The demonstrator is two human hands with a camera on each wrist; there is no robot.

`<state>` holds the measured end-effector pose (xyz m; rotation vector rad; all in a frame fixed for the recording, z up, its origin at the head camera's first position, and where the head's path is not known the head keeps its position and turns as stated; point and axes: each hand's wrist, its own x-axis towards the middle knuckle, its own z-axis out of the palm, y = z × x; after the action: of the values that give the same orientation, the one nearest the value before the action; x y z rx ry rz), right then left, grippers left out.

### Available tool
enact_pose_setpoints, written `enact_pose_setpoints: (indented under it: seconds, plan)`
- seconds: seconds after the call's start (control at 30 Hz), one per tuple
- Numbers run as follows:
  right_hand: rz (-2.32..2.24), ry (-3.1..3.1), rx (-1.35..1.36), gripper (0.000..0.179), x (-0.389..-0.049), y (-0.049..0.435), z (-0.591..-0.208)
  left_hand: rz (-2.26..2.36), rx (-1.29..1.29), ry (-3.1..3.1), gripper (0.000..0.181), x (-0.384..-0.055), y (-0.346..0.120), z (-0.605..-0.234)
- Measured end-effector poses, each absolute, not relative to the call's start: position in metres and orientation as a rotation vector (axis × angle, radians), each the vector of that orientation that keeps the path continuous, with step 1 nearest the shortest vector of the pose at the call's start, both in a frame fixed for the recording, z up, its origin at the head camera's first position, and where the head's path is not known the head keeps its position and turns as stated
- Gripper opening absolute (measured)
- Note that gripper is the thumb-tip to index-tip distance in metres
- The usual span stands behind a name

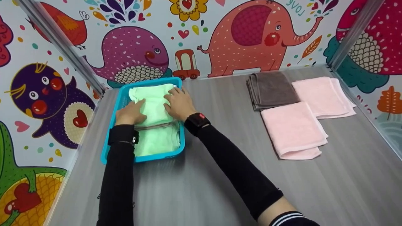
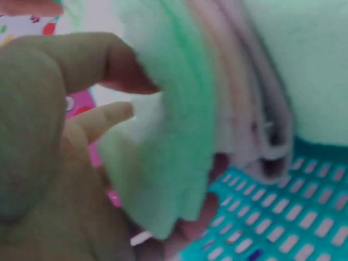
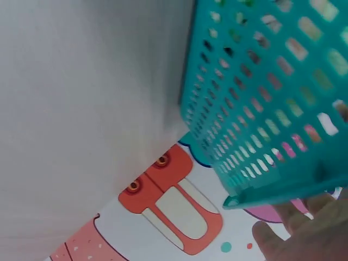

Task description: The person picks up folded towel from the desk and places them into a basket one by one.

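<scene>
The farther green towel [image 1: 154,103] in the basket [image 1: 160,157] lay between the gripping left hand [image 1: 130,113] and the right hand [image 1: 181,105], whose hold was unclear.

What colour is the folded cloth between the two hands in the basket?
The folded cloth is plain light green; the head view shows it best.

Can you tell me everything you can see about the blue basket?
The basket is bright blue and looks like plastic. It's a rectangle with rounded corners, a smooth rim and walls full of little slots. It stands upright on the grey table, near the back wall with the whale. Folded green cloths lie inside, with a greyish edge showing between them. The left hand and right hand reach over its rim; I can't tell if they touch it.
</scene>
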<state>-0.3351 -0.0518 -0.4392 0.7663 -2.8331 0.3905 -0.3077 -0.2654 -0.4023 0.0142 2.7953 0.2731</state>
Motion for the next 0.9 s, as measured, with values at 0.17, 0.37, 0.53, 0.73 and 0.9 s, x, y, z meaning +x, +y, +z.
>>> enact_pose_setpoints:
  seconds: [0.17, 0.37, 0.53, 0.73, 0.9]
  plan:
    - [0.507, -2.808, 0.805, 0.049, -0.323, -0.023, -0.428, 0.379, 0.109, 2.864, 0.077, -0.280, -0.279, -0.381]
    - [0.534, -2.839, 0.774, 0.055, -0.300, 0.065, -0.419, 0.599, 0.054, 2.883, 0.089, -0.231, -0.333, -0.379]
    - [0.472, -2.821, 0.681, 0.060, -0.273, 0.175, -0.427, 0.937, -0.046, 2.677, 0.102, -0.204, -0.368, -0.398]
    - [0.454, -2.970, 0.364, 0.062, -0.244, 0.301, -0.445, 1.073, 0.021, 2.540, 0.105, -0.203, -0.378, -0.425]
    - [0.435, -3.116, 0.271, 0.068, -0.225, 0.359, -0.464, 1.208, 0.075, 2.483, 0.097, -0.205, -0.373, -0.443]
